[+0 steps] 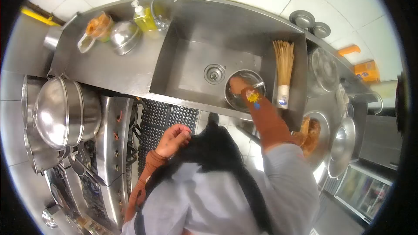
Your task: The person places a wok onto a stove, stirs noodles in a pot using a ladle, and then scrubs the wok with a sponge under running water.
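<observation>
Item: metal pot (pixel 233 101), right of centre in the frame, inside the sink (pixel 187 61), beside the drain (pixel 214 74). Your right hand (pixel 237 85): reaching into it, grip not discernible. Your left hand (pixel 173 141): centre-left, fingers curled, full closure uncertain, away from the pot. Handling: pot base level, reach light, sleeve (pixel 264 114) clear of the rim, left hand available for steadying.

Two round metal tins (pixel 302 19), an orange package (pixel 366 71)
</observation>
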